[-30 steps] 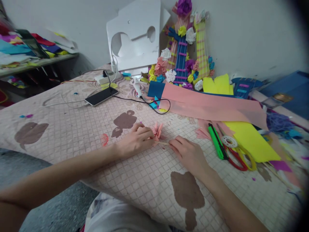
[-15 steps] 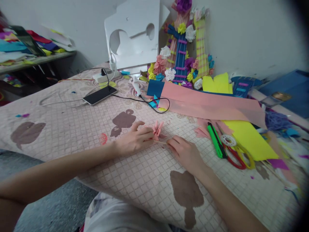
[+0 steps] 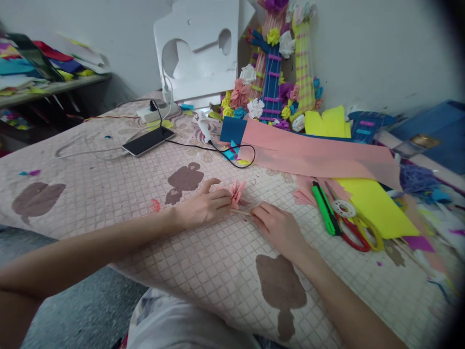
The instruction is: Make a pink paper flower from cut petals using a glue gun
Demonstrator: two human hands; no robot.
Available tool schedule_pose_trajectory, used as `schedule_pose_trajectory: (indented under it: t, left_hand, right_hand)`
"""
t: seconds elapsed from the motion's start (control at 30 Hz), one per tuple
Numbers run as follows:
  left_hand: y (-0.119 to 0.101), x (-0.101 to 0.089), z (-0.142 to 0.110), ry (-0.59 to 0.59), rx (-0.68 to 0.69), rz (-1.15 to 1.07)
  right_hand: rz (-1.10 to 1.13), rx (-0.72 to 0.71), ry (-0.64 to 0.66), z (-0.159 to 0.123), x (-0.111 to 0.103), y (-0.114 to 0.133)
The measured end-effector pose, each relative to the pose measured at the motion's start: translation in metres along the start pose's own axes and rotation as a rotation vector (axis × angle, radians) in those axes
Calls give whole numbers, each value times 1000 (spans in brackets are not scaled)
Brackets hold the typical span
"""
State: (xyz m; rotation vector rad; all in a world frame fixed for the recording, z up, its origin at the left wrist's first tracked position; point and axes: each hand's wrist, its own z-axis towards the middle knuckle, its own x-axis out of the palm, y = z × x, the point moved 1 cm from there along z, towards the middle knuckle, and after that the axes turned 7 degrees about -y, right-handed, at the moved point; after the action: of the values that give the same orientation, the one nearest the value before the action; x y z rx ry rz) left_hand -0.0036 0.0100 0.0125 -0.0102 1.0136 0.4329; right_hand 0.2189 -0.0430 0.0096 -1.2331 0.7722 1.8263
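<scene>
A small pink paper flower (image 3: 237, 193) lies on the patterned pink tablecloth (image 3: 109, 194) with a thin wooden stick (image 3: 241, 212) under it. My left hand (image 3: 203, 206) pinches the flower from the left, fingers closed on it. My right hand (image 3: 278, 228) rests on the cloth just right of it, fingertips closed on the stick's end.
Right of my hands lie a green utility knife (image 3: 324, 208), red and yellow scissors (image 3: 358, 232), a tape spool (image 3: 344, 208), and pink (image 3: 319, 155) and yellow (image 3: 374, 206) sheets. Behind are a glue gun (image 3: 204, 129) with black cable, a phone (image 3: 147, 141) and flower-decorated paper guitars (image 3: 276, 68).
Both hands stay on the flower and stick with only slight finger shifts. The view has drifted a little.
</scene>
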Motion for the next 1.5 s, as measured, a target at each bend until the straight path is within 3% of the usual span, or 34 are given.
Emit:
schedule_pose_trajectory:
  t: [0.37,0.6,0.97,1.17,1.3,1.5]
  left_hand:
    - [-1,0,-5,-65,-7,51]
    - [-2,0,-4,-36,38,100]
    - [0,2,-3,41,-85,-48]
    - [-1,2,-2,44,-106,-65]
    - [-1,2,-2,53,-150,-86]
    - [-1,1,-2,21,-211,-144]
  right_hand:
    - [40,14,7,0,0,0]
    - [43,12,10,1,-1,-1]
    - [55,31,-30,2,3,1]
    - [129,-116,-168,19,8,18]
    - [124,-210,-159,28,15,25]
    - [88,-229,-126,32,17,25]
